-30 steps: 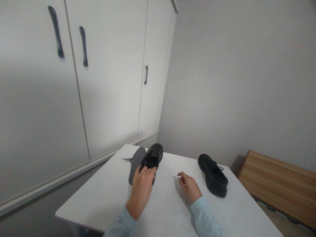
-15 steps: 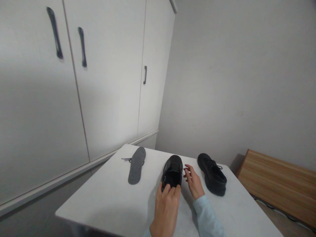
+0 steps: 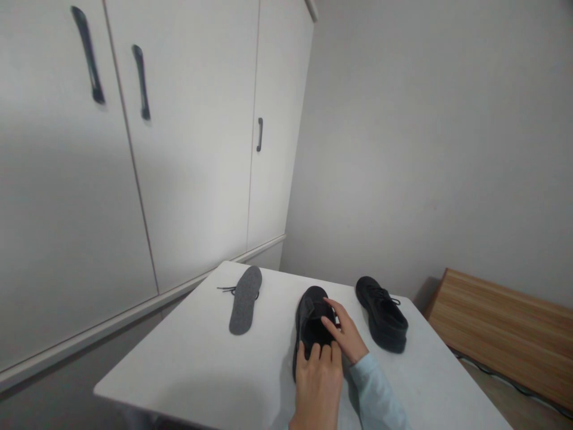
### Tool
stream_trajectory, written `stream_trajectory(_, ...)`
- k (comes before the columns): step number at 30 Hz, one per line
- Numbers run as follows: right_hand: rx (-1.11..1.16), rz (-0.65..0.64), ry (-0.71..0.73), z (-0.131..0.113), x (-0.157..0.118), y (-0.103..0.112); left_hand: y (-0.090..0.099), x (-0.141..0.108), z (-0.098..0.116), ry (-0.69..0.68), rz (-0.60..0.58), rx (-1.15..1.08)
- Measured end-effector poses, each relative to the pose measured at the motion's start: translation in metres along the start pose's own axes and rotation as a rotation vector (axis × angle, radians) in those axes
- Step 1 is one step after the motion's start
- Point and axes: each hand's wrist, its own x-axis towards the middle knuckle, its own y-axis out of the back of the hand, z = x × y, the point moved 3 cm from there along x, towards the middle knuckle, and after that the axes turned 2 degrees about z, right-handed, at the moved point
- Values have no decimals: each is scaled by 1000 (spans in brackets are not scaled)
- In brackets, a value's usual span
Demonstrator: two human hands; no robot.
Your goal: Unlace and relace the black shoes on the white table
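Note:
A black shoe (image 3: pixel 308 310) without laces rests near the middle of the white table, its toe pointing away from me. My left hand (image 3: pixel 319 373) grips the heel end, with the fingers hooked over the back rim. My right hand (image 3: pixel 347 334) is on the right side of the shoe's opening, thumb and fingers around the tongue area; whether it pinches the edge is hard to make out. To the left lies a grey insole (image 3: pixel 245 301) with a dark shoelace (image 3: pixel 227 289) partly under it. A second black shoe (image 3: pixel 384 316), laced, stands to the right.
The white table (image 3: pixel 188 358) stands by white cabinets (image 3: pixel 197 149) with dark handles on the left. A grey wall (image 3: pixel 425 149) rises behind. A wood-grained board or box (image 3: pixel 505 334) sits beyond the table's right edge.
The shoe has shifted slightly right and towards me, with my left hand still on its heel. My right hand has moved left from beside the shoe onto its opening.

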Motion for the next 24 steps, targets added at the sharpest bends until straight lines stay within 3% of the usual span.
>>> stream_trajectory(5, -6, 1, 47, 0, -1, -4, 7, 5, -2, -7, -83, -1)
stream_trajectory(9, -12, -4, 41, 1, 1, -4, 18, 5, -11, -119, -162, -74)
stream_trajectory(12, -14, -2, 49, 2, 2, -4, 34, 7, -27, -240, -181, -263)
stream_trajectory(15, -4, 8, 45, 3, 2, -3, 48, 17, -59, -286, -136, -451)
stream_trajectory(17, -2, 4, 31, 2, 2, -2, 47, 26, -89, -194, -101, -434)
stream_trajectory(21, 0, -15, 1, 1, 1, -3, 23, 38, -149, 44, -104, -146)
stream_trajectory(24, -1, -7, 8, 1, 1, -2, 0, 38, -179, 104, -179, -20)
